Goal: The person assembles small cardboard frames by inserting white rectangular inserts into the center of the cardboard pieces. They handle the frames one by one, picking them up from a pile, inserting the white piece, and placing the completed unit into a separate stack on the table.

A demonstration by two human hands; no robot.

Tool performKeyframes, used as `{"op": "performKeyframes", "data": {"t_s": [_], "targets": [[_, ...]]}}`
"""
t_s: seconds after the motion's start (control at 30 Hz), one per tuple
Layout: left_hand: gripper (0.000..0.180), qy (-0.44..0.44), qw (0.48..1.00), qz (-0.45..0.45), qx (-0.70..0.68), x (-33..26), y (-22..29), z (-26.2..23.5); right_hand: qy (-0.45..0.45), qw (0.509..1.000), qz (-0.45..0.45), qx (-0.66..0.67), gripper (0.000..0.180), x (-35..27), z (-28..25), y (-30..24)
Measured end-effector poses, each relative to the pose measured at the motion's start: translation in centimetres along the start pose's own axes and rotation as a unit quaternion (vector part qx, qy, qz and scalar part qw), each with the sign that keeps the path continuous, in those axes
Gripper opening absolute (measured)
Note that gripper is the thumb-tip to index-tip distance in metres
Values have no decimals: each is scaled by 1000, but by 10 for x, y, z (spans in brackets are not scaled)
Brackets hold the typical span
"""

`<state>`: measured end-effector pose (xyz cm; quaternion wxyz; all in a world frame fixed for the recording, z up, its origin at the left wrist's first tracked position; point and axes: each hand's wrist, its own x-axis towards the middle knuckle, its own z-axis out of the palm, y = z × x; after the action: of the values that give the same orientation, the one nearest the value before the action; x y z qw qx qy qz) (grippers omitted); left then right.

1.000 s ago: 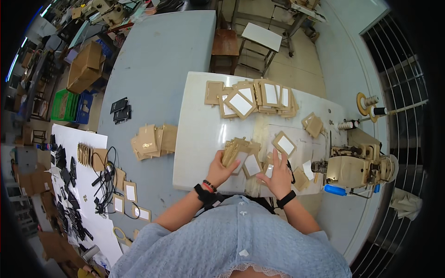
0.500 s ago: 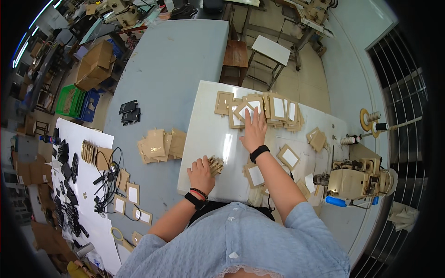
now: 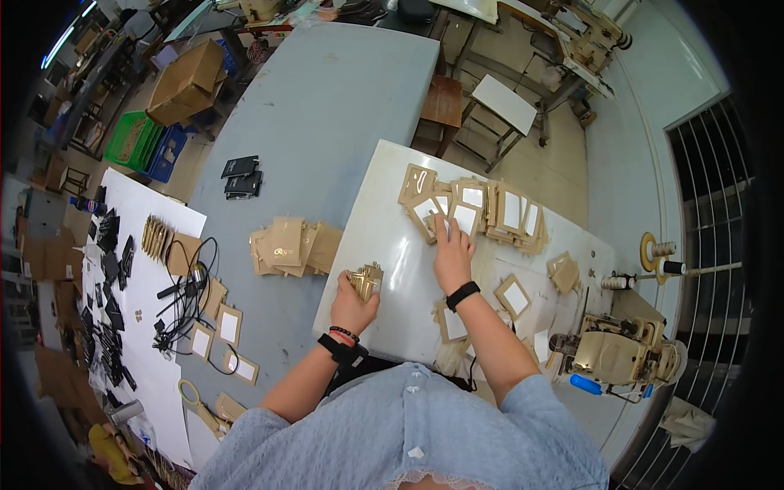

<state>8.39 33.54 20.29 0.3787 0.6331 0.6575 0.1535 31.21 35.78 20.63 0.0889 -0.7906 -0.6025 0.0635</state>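
Note:
My left hand is closed round a small stack of tan card holders with gold metal fittings, held over the front left of the white worktable. Farther right, my right hand has its fingers stretched out, the tips touching the near edge of tan card holders with white panels. One tilted holder lies just left of those fingertips. A thick pile of similar holders sits to the right of it. The fingertips partly cover the holders beneath them.
A sewing machine and thread spools stand at the right. Loose holders lie beside my right forearm. On the grey table are a stack of tan pieces, black pieces and tangled black cables.
My left hand has turned and now grips the small stack upright. My right hand has drawn back a little toward me, and holders under it have shifted. The whole view has swung slightly.

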Motion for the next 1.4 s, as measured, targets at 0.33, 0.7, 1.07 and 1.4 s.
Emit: {"op": "performKeyframes", "data": {"t_s": [0.33, 0.7, 1.07, 1.4], "targets": [[94, 62, 997, 3, -38, -3, 13, 10, -192, 845, -82, 493, 72, -88, 35, -77], [81, 58, 998, -3, 33, 3, 19, 5, 202, 822, 444, 294, 68, 5, 46, 29], [81, 48, 995, 54, 73, 9, 7, -10, 177, 802, 220, 527, 18, -39, 5, 41], [86, -10, 992, 59, 107, 14, 3, -28, -135, 873, -223, 412, 16, -51, -9, -8]]}}
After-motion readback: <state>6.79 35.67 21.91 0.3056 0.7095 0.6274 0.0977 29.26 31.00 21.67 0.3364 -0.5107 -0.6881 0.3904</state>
